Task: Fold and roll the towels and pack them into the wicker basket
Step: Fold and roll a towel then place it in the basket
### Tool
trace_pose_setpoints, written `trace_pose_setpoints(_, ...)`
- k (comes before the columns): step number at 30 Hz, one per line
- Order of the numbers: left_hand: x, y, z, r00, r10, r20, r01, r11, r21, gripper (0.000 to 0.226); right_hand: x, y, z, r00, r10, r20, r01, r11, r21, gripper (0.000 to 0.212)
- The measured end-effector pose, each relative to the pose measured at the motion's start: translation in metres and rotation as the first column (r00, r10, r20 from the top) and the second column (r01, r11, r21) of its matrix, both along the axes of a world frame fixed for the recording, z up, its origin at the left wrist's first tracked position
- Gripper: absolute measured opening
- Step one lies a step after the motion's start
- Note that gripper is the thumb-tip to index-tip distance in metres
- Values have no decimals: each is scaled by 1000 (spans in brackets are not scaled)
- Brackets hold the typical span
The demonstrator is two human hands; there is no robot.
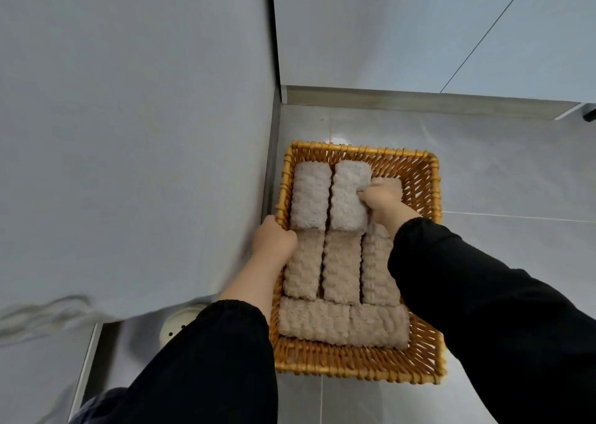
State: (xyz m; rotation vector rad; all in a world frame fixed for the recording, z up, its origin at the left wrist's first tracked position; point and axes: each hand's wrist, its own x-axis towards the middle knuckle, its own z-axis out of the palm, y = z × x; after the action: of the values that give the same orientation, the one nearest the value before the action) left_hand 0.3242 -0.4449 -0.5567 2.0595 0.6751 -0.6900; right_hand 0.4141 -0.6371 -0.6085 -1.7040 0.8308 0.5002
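A rectangular wicker basket point(419, 178) stands on the tiled floor and holds several rolled beige towels. My left hand point(273, 238) grips the basket's left rim. My right hand point(380, 196) is inside the basket at the far right, its fingers curled on a rolled towel point(385, 181) that it mostly hides, beside the middle far roll point(348, 194). Another roll point(310, 194) lies at the far left. Three rolls point(342, 267) lie side by side in the middle row, and two point(342, 325) lie crosswise at the near end.
A grey cabinet or table side point(135, 133) rises right against the basket's left side. A white wall and skirting point(419, 99) close off the far side. Tiled floor point(516, 181) extends to the right. A round white object point(180, 322) sits low at the left.
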Motion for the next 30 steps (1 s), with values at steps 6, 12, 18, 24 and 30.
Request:
trace_pose_setpoints(6, 2, -1, -2, 1000, -16, -25, 15, 1000, -11, 21, -13, 9, -21, 972, 233, 35, -171, 797, -579, 37)
trace_pose_setpoints(12, 3, -1, -5, 999, -6, -45, 5, 1000, -20, 36, -31, 9, -33, 578, 809, -106, -433, 193, -881, 47)
trace_pose_setpoints(18, 5, -9, 2, 992, -123, -10, 123, 992, 29, 60, -32, 10, -15, 577, 789, -212, -604, 237, -761, 57)
trace_pose_setpoints(24, 7, -10, 28, 973, -145, 178, 137, 989, 57, 56, -39, 12, 37, 574, 816, -70, -543, 315, -779, 54)
trace_pose_setpoints(30, -8, -25, 117, 862, -310, 400, 218, 941, 260, 60, -54, 11, 114, 521, 832, 189, -395, 432, -811, 48)
